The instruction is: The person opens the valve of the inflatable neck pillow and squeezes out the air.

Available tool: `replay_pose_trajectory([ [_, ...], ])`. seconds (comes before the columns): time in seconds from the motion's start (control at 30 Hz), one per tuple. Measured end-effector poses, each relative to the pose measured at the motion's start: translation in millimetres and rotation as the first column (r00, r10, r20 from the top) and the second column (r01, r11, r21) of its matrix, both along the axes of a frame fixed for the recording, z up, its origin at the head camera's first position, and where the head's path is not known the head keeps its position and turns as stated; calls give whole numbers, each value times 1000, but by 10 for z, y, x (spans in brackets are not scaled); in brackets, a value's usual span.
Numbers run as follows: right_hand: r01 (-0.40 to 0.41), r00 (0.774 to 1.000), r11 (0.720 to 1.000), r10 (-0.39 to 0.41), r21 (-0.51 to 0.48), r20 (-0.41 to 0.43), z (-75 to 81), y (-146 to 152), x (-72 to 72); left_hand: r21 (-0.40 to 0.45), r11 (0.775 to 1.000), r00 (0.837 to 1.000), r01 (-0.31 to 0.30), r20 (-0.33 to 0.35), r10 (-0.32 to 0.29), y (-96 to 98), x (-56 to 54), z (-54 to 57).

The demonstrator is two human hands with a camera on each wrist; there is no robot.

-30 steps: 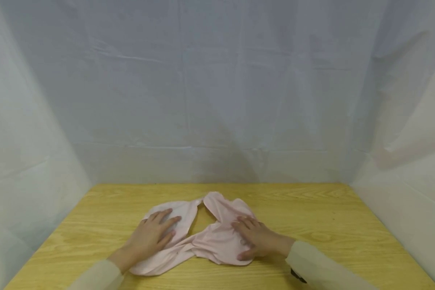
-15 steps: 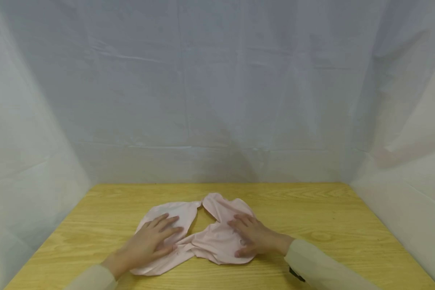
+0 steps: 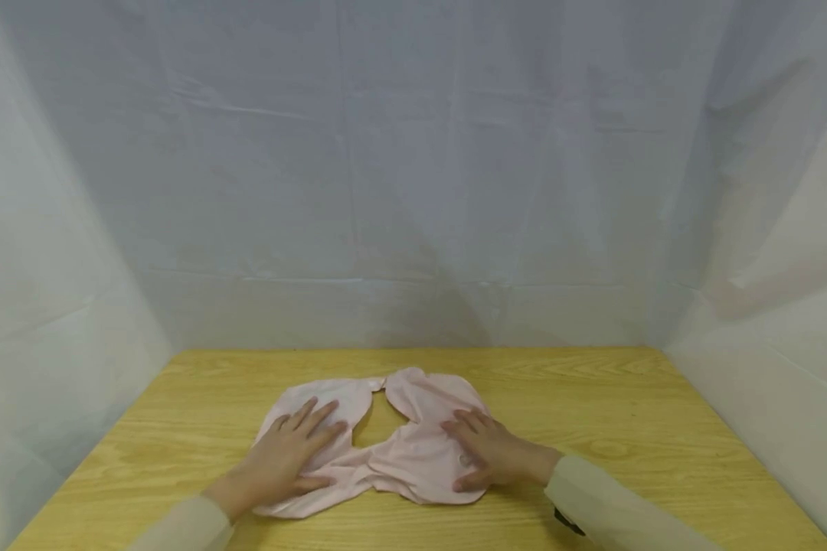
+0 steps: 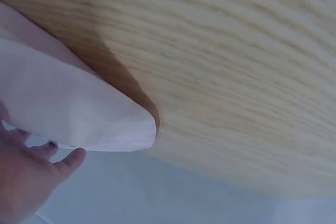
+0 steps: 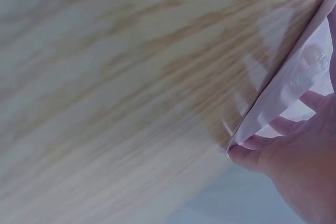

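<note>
A pale pink cloth bib (image 3: 410, 463) lies spread on the wooden table, with an opening in its middle where the wood shows through. My left hand (image 3: 286, 455) rests on its left lobe, fingers spread. On the right lobe lies my right hand (image 3: 488, 453), its fingers fanned out across the fabric near a small round snap. In the left wrist view, a rounded edge of the bib (image 4: 79, 103) reaches past the left fingers (image 4: 71, 163). Clear snaps (image 5: 317, 59) show on the fabric by the right fingers in the right wrist view. The palms hide part of both lobes.
The wooden table (image 3: 613, 413) extends around the bib on all sides. White sheeting (image 3: 413, 191) hangs behind it, with more sheeting at the left (image 3: 48, 321) and right (image 3: 772, 321). A small black item (image 3: 568, 523) shows under the right sleeve.
My left hand has shifted over the left lobe, which now lies flatter, with the middle opening wider and the twisted lower band smoothed. My right hand has stayed nearly in place.
</note>
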State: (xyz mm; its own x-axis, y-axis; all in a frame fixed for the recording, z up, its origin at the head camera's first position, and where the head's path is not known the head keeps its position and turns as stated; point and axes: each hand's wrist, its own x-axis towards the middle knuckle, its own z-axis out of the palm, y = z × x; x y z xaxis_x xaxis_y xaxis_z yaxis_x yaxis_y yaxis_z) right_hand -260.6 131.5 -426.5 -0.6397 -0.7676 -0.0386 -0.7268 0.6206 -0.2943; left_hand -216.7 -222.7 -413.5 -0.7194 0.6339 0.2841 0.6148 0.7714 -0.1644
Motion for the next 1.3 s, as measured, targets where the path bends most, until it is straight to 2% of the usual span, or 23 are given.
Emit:
replay_pose_trajectory([
  [0.23,25,1000,1000,-25,-10,16,-13,52,-33,-64,998,997,-23,68,28,18,-62,8],
  [0.43,58,996,998,-57,-1,73,-10,103,-43,-75,997,996,-23,80,29,31,-53,-24],
  [0.7,67,990,998,-65,-5,124,54,120,-50,-11,1000,996,-27,82,28,-8,1,-28],
  [0.93,17,999,998,-14,-54,53,61,90,-38,97,990,993,-106,70,100,43,177,-26],
  [1.03,-4,999,999,6,-53,36,54,69,-29,84,987,985,-140,117,130,71,228,-33],
  [1.17,-17,999,999,18,-37,33,24,61,-20,62,985,965,-161,220,144,89,250,-22],
  [1.3,-10,999,1000,10,-26,31,8,79,-8,61,984,951,-166,275,143,75,255,-6],
])
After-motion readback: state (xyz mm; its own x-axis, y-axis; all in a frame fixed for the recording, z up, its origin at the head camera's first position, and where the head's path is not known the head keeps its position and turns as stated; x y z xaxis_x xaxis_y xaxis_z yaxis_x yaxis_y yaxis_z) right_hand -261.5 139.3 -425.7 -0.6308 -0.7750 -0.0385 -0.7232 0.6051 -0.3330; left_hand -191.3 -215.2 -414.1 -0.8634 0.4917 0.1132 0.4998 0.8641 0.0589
